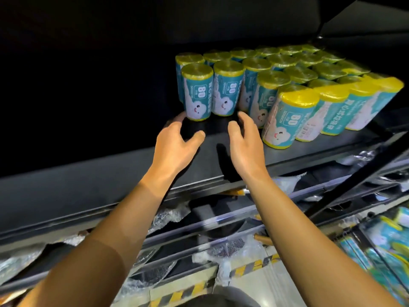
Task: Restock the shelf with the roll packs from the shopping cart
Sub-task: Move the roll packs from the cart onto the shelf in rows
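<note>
Many teal, yellow-capped cylindrical roll packs point(230, 89) already stand on the dark metal shelf point(132, 180); more wait in the shopping cart point(380, 247) at lower right; the left hand point(177, 138) and right hand point(243, 138) hang empty, fingers loosely apart, just before the 2 front packs; restocking seems well advanced.

The scene is dim, with the upper left lost in near-black. Light from the front brightens the roll packs point(285, 83) and forearms, and casts hand shadows onto the shelf point(110, 180). Wide-angle distortion bends the shelf edges, and the lower right corner is blurred.
</note>
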A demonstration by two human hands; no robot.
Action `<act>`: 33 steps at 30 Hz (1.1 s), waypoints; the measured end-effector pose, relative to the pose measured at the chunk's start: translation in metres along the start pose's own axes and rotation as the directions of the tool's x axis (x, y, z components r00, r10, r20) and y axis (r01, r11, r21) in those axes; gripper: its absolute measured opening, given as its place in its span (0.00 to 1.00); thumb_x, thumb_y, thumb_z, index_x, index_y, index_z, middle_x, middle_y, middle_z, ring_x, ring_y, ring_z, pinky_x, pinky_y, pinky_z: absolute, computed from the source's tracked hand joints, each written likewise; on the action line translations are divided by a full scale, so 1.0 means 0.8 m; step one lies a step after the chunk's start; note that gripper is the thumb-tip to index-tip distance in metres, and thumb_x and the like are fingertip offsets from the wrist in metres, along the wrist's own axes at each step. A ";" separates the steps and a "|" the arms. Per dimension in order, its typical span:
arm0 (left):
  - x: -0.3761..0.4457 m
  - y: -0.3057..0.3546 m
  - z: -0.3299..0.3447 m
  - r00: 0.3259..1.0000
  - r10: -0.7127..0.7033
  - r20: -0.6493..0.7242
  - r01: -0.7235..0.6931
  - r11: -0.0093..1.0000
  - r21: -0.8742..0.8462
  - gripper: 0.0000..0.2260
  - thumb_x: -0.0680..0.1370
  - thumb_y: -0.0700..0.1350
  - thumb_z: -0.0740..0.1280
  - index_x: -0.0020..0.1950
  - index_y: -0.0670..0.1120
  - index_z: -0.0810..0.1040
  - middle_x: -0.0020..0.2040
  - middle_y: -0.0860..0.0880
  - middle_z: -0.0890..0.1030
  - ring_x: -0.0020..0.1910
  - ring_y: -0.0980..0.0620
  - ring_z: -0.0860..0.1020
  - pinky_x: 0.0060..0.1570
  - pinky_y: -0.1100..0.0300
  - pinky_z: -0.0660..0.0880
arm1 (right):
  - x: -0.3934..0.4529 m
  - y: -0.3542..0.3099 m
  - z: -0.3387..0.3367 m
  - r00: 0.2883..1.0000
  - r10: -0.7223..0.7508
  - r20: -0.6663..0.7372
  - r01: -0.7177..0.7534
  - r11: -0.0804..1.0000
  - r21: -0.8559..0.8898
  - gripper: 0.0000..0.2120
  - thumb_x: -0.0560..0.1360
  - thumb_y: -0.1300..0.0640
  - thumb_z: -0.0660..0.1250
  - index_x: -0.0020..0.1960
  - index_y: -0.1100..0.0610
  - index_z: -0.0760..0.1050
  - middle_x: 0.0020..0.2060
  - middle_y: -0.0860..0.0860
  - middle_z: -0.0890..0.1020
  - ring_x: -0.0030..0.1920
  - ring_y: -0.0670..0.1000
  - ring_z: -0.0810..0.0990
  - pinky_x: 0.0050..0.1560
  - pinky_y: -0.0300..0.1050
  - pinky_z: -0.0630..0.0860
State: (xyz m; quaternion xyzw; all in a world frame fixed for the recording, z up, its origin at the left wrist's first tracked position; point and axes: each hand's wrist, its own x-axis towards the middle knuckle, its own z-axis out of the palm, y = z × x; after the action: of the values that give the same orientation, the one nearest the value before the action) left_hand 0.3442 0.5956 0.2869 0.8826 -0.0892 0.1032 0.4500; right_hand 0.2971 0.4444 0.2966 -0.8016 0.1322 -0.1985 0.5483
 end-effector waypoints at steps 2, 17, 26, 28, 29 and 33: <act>-0.037 0.009 -0.003 0.995 0.057 0.081 -0.057 0.998 0.004 0.30 0.77 0.52 0.70 0.77 0.46 0.67 0.74 0.48 0.71 0.71 0.50 0.69 0.65 0.64 0.63 | -0.032 0.003 -0.017 0.999 -0.054 0.004 0.054 0.995 -0.087 0.24 0.83 0.51 0.60 0.78 0.53 0.64 0.75 0.48 0.68 0.74 0.46 0.64 0.73 0.41 0.60; -0.250 0.109 0.168 0.859 0.429 0.279 -0.414 0.903 -0.114 0.26 0.76 0.54 0.64 0.70 0.41 0.75 0.67 0.44 0.77 0.68 0.51 0.69 0.70 0.69 0.59 | -0.219 0.154 -0.257 0.976 0.060 -0.209 -0.146 0.895 -0.422 0.29 0.77 0.45 0.62 0.76 0.52 0.64 0.71 0.48 0.70 0.72 0.51 0.67 0.67 0.38 0.63; -0.351 0.216 0.361 0.759 0.385 0.524 -0.362 0.920 -0.152 0.29 0.75 0.56 0.65 0.74 0.45 0.72 0.72 0.46 0.74 0.70 0.52 0.66 0.69 0.64 0.59 | -0.277 0.270 -0.471 0.897 0.216 -0.386 -0.379 0.826 -0.418 0.30 0.77 0.48 0.66 0.76 0.56 0.66 0.71 0.55 0.72 0.71 0.56 0.69 0.70 0.51 0.65; -0.366 0.238 0.399 0.736 0.383 0.559 -0.368 0.918 -0.144 0.29 0.75 0.56 0.65 0.73 0.45 0.72 0.72 0.46 0.74 0.71 0.50 0.68 0.71 0.60 0.60 | -0.284 0.292 -0.511 0.872 0.236 -0.429 -0.419 0.813 -0.404 0.29 0.78 0.51 0.68 0.75 0.58 0.66 0.70 0.56 0.72 0.70 0.56 0.69 0.69 0.48 0.64; -0.372 0.249 0.416 0.726 0.374 0.577 -0.365 0.921 -0.138 0.29 0.75 0.56 0.65 0.74 0.45 0.71 0.72 0.47 0.73 0.71 0.49 0.69 0.72 0.57 0.62 | -0.288 0.304 -0.529 0.856 0.249 -0.452 -0.442 0.806 -0.393 0.28 0.78 0.52 0.68 0.75 0.58 0.66 0.70 0.56 0.73 0.70 0.57 0.70 0.69 0.48 0.65; -0.384 0.280 0.474 0.679 0.360 0.640 -0.362 0.922 -0.134 0.29 0.75 0.57 0.64 0.75 0.47 0.70 0.72 0.50 0.73 0.71 0.50 0.68 0.70 0.57 0.62 | -0.294 0.342 -0.589 0.795 0.313 -0.519 -0.525 0.784 -0.332 0.29 0.78 0.49 0.67 0.75 0.57 0.67 0.70 0.55 0.74 0.69 0.57 0.71 0.69 0.52 0.69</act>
State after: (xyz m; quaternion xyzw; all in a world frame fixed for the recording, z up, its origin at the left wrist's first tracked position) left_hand 0.0309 0.1772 0.1624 0.8278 -0.4125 -0.1247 0.3592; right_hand -0.1282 0.0567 0.1513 -0.7904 0.4740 -0.2054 0.3292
